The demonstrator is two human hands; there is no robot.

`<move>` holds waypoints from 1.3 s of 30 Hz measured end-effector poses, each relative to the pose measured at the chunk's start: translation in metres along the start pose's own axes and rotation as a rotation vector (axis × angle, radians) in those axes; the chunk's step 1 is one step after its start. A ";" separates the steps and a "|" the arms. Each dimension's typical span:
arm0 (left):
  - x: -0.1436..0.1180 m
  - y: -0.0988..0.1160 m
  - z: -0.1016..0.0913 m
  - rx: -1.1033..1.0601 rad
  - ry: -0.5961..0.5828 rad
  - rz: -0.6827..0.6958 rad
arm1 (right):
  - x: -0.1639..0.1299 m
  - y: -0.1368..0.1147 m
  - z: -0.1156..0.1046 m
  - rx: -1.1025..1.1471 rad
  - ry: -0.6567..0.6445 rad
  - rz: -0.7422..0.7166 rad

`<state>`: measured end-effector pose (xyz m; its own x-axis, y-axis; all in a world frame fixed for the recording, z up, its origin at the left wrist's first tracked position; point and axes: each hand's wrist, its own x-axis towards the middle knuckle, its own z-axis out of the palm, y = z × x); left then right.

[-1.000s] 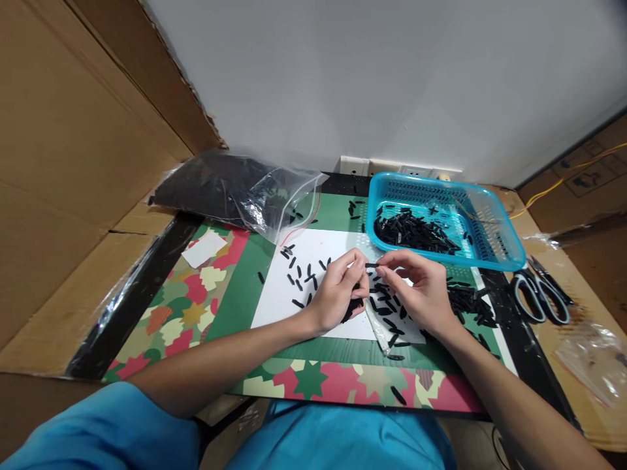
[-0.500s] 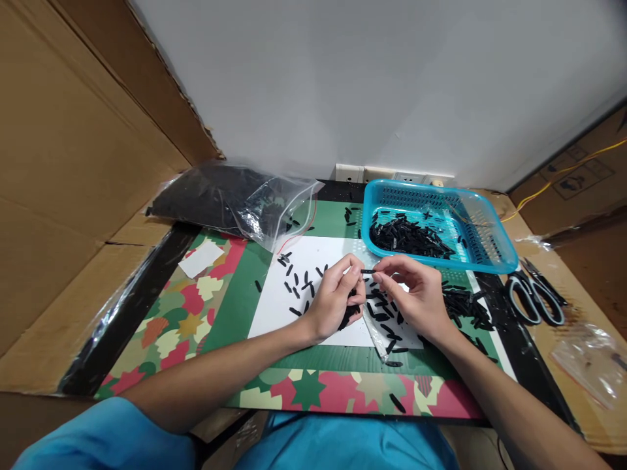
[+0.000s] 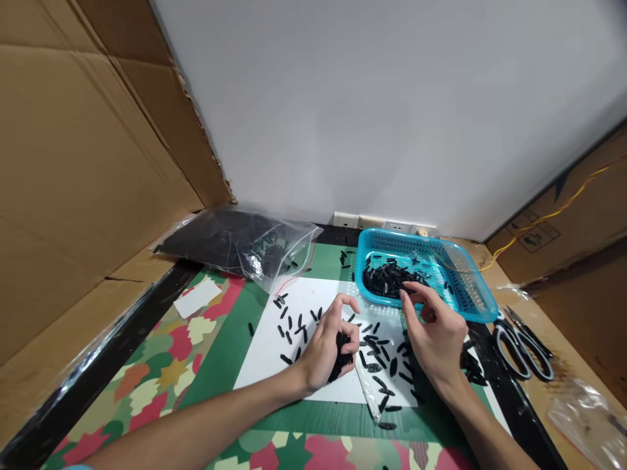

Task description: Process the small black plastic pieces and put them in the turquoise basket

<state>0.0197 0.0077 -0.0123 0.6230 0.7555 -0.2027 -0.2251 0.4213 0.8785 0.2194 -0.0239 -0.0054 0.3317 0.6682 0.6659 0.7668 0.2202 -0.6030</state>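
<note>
My left hand [image 3: 327,349] is closed around a clump of small black strip-like pieces [image 3: 339,359], its index finger raised and bent above them. It hovers over a white sheet [image 3: 264,346] scattered with more black pieces [image 3: 375,346]. At the front rim of a blue plastic basket [image 3: 477,312], my right hand [image 3: 435,333] has its thumb and index finger stretched toward the pile of black pieces [image 3: 385,277] inside. A small gap shows between those fingers, and I see no piece in them; the other fingers are curled and partly hidden.
A clear zip bag [image 3: 220,241] full of black material lies at the back left. Scissors [image 3: 524,352] rest on cardboard at right, near a crumpled clear bag [image 3: 585,418]. A narrow clear plastic strip [image 3: 367,388] lies on the sheet. A cardboard wall [image 3: 98,143] stands at left.
My right hand has moved away from my left hand, rightward to the basket. The black piece that was pinched between both hands no longer shows there. The camera view has tilted up.
</note>
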 end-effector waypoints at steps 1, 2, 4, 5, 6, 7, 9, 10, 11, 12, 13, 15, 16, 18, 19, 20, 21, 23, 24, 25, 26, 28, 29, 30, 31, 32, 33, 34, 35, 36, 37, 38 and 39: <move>-0.001 0.000 0.000 0.015 -0.015 -0.004 | -0.001 -0.003 0.001 0.058 -0.046 -0.022; -0.001 0.000 0.000 0.033 -0.031 -0.008 | -0.003 -0.006 0.002 0.134 -0.115 -0.048; -0.003 -0.001 -0.001 0.065 -0.060 -0.015 | -0.009 -0.016 0.004 0.297 -0.334 -0.083; -0.004 -0.002 -0.002 0.076 -0.076 -0.020 | -0.012 -0.021 0.006 0.363 -0.443 -0.085; -0.004 -0.002 -0.002 0.085 -0.088 -0.024 | -0.014 -0.026 0.008 0.415 -0.533 -0.067; -0.005 -0.003 -0.002 0.093 -0.093 -0.026 | -0.017 -0.030 0.011 0.450 -0.587 -0.035; -0.006 -0.003 -0.002 0.112 -0.084 -0.028 | -0.021 -0.036 0.015 0.497 -0.622 0.055; -0.006 -0.003 -0.002 0.123 -0.070 -0.028 | -0.022 -0.037 0.017 0.521 -0.627 0.098; -0.006 -0.002 -0.002 0.129 -0.054 -0.029 | -0.022 -0.038 0.019 0.549 -0.636 0.131; -0.006 -0.002 -0.002 0.131 -0.042 -0.031 | -0.023 -0.038 0.020 0.577 -0.655 0.154; -0.006 -0.001 -0.001 0.129 -0.037 -0.034 | -0.023 -0.038 0.021 0.599 -0.675 0.172; -0.005 0.000 -0.001 0.115 -0.039 -0.034 | -0.022 -0.036 0.021 0.615 -0.698 0.202; -0.005 0.000 0.000 0.102 -0.042 -0.033 | -0.021 -0.035 0.020 0.611 -0.698 0.217; -0.003 0.001 0.001 0.073 -0.045 -0.038 | -0.019 -0.033 0.019 0.593 -0.681 0.235; -0.002 0.001 0.001 0.059 -0.039 -0.045 | -0.018 -0.032 0.018 0.586 -0.672 0.239; -0.002 0.001 0.001 0.047 -0.027 -0.055 | -0.017 -0.031 0.018 0.583 -0.663 0.241; -0.001 0.001 0.002 0.038 -0.013 -0.065 | -0.016 -0.029 0.018 0.583 -0.658 0.242; 0.001 0.001 0.002 0.021 0.022 -0.074 | -0.015 -0.027 0.018 0.596 -0.638 0.246; 0.001 0.001 0.002 0.013 0.030 -0.075 | -0.015 -0.026 0.018 0.606 -0.606 0.245; 0.002 0.000 0.002 0.007 0.026 -0.078 | -0.016 -0.025 0.018 0.613 -0.557 0.238; 0.002 0.000 0.002 0.000 0.014 -0.081 | -0.017 -0.024 0.018 0.611 -0.492 0.221; 0.003 -0.001 0.001 -0.017 -0.022 -0.088 | -0.021 -0.023 0.018 0.581 -0.359 0.146; 0.003 -0.002 0.001 -0.027 -0.036 -0.095 | -0.023 -0.022 0.018 0.560 -0.314 0.096; 0.003 -0.003 0.000 -0.035 -0.044 -0.099 | -0.024 -0.022 0.018 0.543 -0.290 0.047; 0.003 -0.004 0.000 -0.039 -0.047 -0.098 | -0.025 -0.022 0.018 0.532 -0.284 0.005; 0.004 -0.005 -0.001 -0.038 -0.048 -0.089 | -0.026 -0.022 0.018 0.528 -0.288 -0.025; 0.004 -0.006 -0.002 -0.032 -0.048 -0.074 | -0.026 -0.021 0.018 0.528 -0.299 -0.045; 0.005 -0.007 -0.003 -0.026 -0.045 -0.050 | -0.026 -0.021 0.019 0.527 -0.311 -0.055; 0.005 -0.007 -0.004 -0.019 -0.039 -0.022 | -0.025 -0.020 0.019 0.521 -0.325 -0.059; 0.006 -0.008 -0.005 -0.014 -0.033 0.002 | -0.025 -0.019 0.020 0.511 -0.342 -0.057; 0.006 -0.008 -0.005 -0.010 -0.028 0.017 | -0.024 -0.018 0.020 0.499 -0.359 -0.050; 0.006 -0.008 -0.006 -0.004 -0.028 0.024 | -0.023 -0.016 0.021 0.488 -0.377 -0.043; 0.007 -0.008 -0.005 0.002 -0.031 0.026 | -0.023 -0.015 0.021 0.482 -0.394 -0.036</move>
<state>0.0213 0.0122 -0.0226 0.6398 0.7503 -0.1668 -0.2397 0.4010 0.8841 0.1888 -0.0275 -0.0209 0.0124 0.8461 0.5328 0.4087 0.4820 -0.7750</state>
